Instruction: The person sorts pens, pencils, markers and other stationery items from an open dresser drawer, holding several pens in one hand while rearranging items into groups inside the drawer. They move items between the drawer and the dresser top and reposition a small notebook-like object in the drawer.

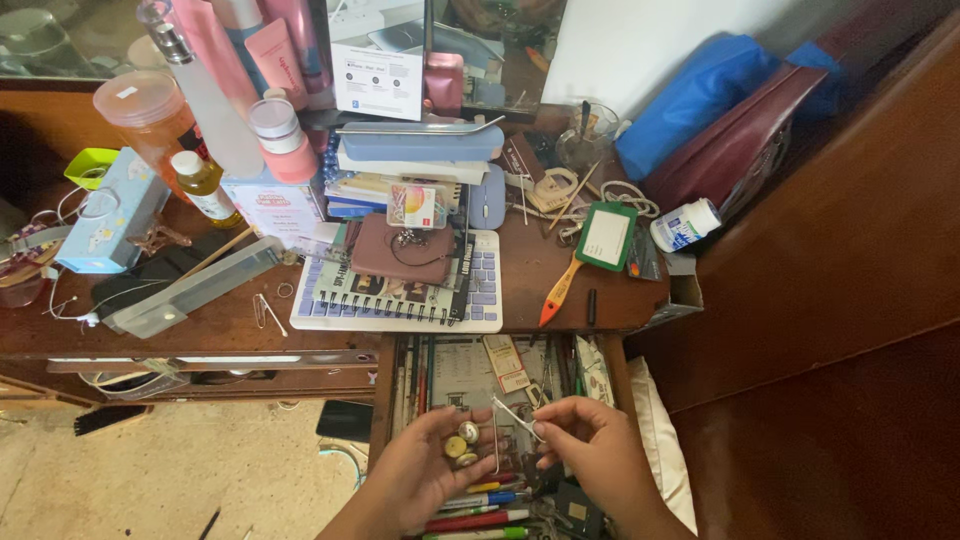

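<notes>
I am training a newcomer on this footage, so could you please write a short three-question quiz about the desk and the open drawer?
1. True or false: the left hand holds several small round button-like pieces in its palm.
2. What does the right hand pinch between its fingertips?
A. a thin pale stick-like item
B. a pair of scissors
C. a bottle cap
3. What lies on the keyboard on the desk?

Key:
1. True.
2. A; what exactly it is cannot be told.
3. A spiral notebook with a brown pouch on top of it.
</notes>
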